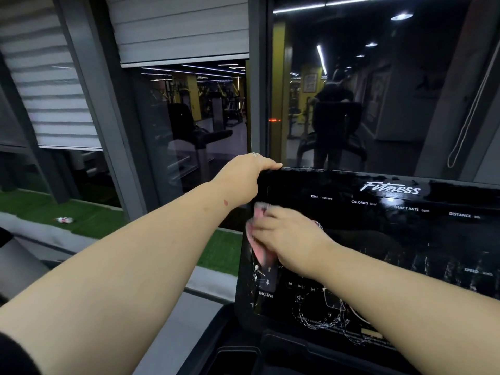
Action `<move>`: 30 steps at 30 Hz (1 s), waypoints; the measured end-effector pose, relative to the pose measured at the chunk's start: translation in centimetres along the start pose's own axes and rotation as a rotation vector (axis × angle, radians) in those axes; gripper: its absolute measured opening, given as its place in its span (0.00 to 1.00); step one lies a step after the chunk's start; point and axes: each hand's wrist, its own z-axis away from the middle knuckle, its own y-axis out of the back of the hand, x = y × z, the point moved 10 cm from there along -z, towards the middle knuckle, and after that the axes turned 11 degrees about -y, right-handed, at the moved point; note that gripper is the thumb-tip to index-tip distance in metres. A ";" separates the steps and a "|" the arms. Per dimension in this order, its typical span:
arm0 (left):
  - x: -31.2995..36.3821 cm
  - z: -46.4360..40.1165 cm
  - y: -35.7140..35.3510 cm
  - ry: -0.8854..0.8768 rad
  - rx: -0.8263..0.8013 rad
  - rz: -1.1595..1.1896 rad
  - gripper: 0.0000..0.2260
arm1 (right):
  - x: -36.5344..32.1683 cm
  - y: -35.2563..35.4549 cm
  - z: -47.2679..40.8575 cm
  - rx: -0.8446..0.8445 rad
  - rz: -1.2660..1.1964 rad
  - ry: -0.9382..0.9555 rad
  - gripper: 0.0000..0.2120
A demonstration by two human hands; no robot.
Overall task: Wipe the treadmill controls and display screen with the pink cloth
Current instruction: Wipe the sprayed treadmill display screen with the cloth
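Pink cloth (259,234) sits bunched under the person's right hand (281,235), pressed flat against the far left end of the treadmill console (378,239), just above the INCLINE arrows (266,280). The fingers are curled over the cloth, gripping it against the glossy black panel, and a pink tail hangs down below the palm. The left hand (250,175) is clamped over the console's top left corner, fingers wrapped behind the edge and thumb lying along the top; it looks to be steadying the panel rather than wiping.

What matters for the next stroke is the lie of the panel. Its long axis runs left to right, and nearly all of it stretches away to the right of the cloth: the TIME, CALORIES, HEART RATE and DISTANCE readouts (364,203) along the upper band, the SPEED label (472,270) at the far right, and the media buttons (301,286) lower down beside the right wrist. Streaks and smears still show across the lower panel. I'd judge the wipe has barely started, with the right hand alone placed to sweep rightward.
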 end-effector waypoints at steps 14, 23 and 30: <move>0.4 0.7 0.0 -0.023 0.052 0.017 0.41 | -0.5 1.5 0.7 0.070 -0.044 -0.090 0.24; 1.7 0.5 0.4 -0.071 0.118 0.072 0.20 | -1.7 -1.5 1.0 0.009 -0.016 0.061 0.08; 5.2 -3.5 -1.4 -0.172 -0.031 0.122 0.20 | -3.5 -3.7 2.3 -0.065 -0.007 0.116 0.14</move>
